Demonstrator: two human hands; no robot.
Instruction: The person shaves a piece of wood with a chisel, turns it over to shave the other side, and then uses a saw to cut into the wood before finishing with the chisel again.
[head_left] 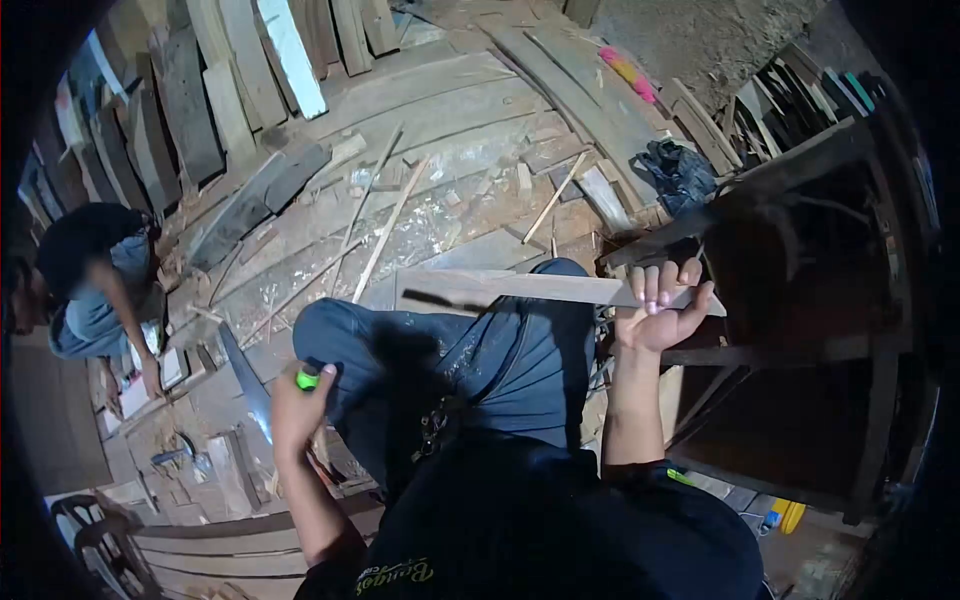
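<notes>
My right hand (655, 310) is closed around one end of a long, thin wooden board (550, 287), fingers curled over its upper edge. The board stretches leftward above my knees, and its gripped end is cut at a slant. Beside my left knee, my left hand (298, 410) is closed on a handsaw, whose bright green handle part (307, 380) shows at the thumb. The saw's grey blade (243, 372) points up and away to the left; the rest of the handle is hidden by my fingers.
Wood strips (390, 230) and offcuts litter the floor ahead. Planks (180, 110) lean at the upper left. Another person (100, 270) crouches at the left, hands low over a pale piece. A dark wooden frame (775, 355) stands at my right, near a black plastic bag (675, 177).
</notes>
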